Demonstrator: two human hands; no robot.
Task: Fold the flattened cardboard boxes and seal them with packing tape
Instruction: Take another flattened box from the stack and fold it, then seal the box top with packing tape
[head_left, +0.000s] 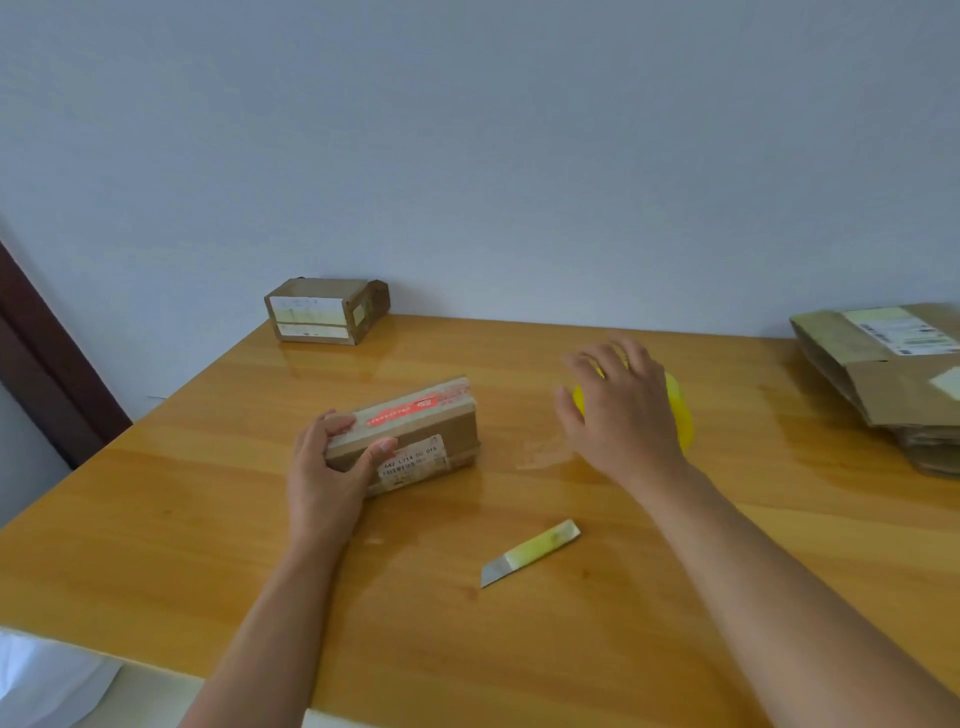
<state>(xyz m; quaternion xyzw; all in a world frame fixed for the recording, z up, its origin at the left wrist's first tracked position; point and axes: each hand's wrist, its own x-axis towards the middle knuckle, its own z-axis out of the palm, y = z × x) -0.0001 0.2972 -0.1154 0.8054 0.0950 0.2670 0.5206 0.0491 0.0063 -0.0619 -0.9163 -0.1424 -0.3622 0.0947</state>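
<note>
Left hand (322, 475) gripping small taped brown cardboard box (415, 434), right hand (621, 410) spread over round yellow tape roll (680, 415), glossy wooden table (208, 545), bare steel blade (530, 552)

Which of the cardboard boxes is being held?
The small box with red tape at table centre: the left hand grips its near end. The box by the wall sits untouched.

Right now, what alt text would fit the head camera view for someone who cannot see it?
A person's left hand grips a small taped cardboard box on a wooden table while the right hand reaches over a yellow tape roll. A small blade lies nearer; flattened boxes sit far right.
</note>
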